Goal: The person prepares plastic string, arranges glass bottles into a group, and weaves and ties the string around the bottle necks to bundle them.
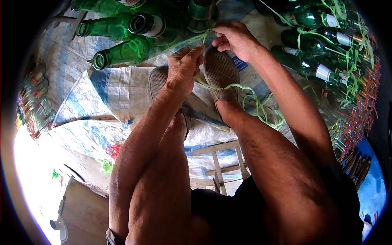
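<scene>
My left hand (185, 67) is closed, its thumb and fingers pinching a light green plastic string (233, 86). Just right of it and a little higher, my right hand (234, 40) grips another stretch of this string between thumb and forefinger, the other fingers curled. A short length runs between the hands, and a strand leads left along a group of green glass bottles (124, 52) lying with their open mouths toward me. The string's loose tail drops below my left hand, crosses over my shoe (220, 69) and lies in loops on the ground to the right.
More green bottles (304, 61), bound with green string, lie at the upper right. A white and blue woven sheet (151, 126) covers the ground. A small wooden frame (218, 171) stands between my legs. Bundled clear bottles (38, 100) are at the far left.
</scene>
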